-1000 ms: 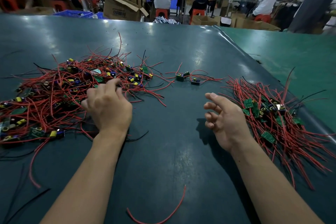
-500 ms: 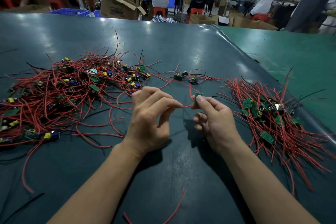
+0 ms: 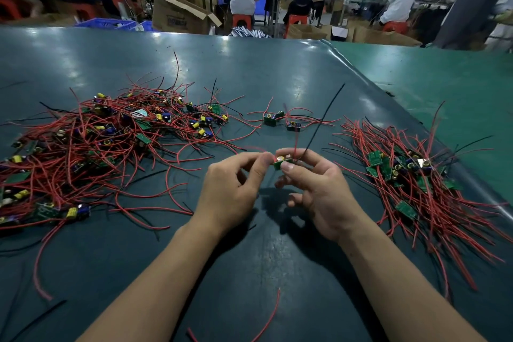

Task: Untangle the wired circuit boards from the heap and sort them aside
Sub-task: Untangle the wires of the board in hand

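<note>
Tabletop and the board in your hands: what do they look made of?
Tabletop: a dark teal sheet, probably vinyl or rubber; it glares softly and curls up at its right edge. Board, pinched between left hand and right hand: green, likely fibreglass laminate, with a metal-topped part; its red wire and black wire look plastic-sheathed.

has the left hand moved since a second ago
Yes. The left hand left the heap and came rightward to the board held by the right hand.
</note>
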`<state>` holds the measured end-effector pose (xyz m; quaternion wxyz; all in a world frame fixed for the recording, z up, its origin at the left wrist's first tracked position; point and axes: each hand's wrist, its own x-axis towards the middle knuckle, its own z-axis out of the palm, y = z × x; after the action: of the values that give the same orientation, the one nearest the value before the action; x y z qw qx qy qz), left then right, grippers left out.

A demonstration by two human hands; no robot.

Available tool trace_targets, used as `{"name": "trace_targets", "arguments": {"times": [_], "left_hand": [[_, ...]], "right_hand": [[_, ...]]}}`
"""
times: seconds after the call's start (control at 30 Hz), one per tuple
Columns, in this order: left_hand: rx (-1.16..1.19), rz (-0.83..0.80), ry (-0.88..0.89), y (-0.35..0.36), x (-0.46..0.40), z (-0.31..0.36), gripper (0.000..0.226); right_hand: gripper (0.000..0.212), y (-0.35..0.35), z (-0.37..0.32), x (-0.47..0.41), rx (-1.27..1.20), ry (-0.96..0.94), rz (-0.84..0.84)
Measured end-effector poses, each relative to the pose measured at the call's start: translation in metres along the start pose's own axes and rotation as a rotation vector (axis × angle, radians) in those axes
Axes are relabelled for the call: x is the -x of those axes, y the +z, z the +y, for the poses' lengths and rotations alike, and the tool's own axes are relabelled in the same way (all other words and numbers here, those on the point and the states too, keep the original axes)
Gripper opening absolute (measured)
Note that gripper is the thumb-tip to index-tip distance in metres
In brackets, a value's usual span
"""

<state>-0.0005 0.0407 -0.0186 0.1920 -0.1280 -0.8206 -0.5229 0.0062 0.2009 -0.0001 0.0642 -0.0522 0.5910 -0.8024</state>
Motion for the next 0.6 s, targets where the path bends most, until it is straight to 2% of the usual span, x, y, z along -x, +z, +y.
{"name": "trace_targets", "arguments": {"times": [0.1,0.17,0.2,0.4,0.5,0.6], "left_hand": [[0.181,-0.021,-0.140,0.0008,-0.0048,-0.0031,0.016],[0.243,-0.039,-0.135,0.0014,-0.0055,-0.0027,0.008],[0.277,-0.050,-0.126,0.0014,-0.0055,-0.0023,0.010],[0.474,-0.031,-0.240,0.0012,-0.0070,0.0020,0.026],[0.553,-0.077,-0.328,-0.0002,-0.0093,0.0033,0.031],[0.561,-0.159,-0.338,-0.0021,-0.0092,0.0034,0.021]], "right_hand": [[0.020,0.0031,0.0032,-0.0006,0.049,0.005,-0.008],[0.015,0.0039,0.0050,-0.0015,0.067,-0.010,0.022],[0.008,0.0038,0.0050,-0.0015,0.068,-0.020,0.033],[0.017,0.0022,0.0019,0.0004,0.090,-0.090,0.029],[0.016,0.0030,0.0035,0.0005,0.092,-0.107,0.044],[0.015,0.0041,0.0041,0.0008,0.110,-0.126,0.042]]}}
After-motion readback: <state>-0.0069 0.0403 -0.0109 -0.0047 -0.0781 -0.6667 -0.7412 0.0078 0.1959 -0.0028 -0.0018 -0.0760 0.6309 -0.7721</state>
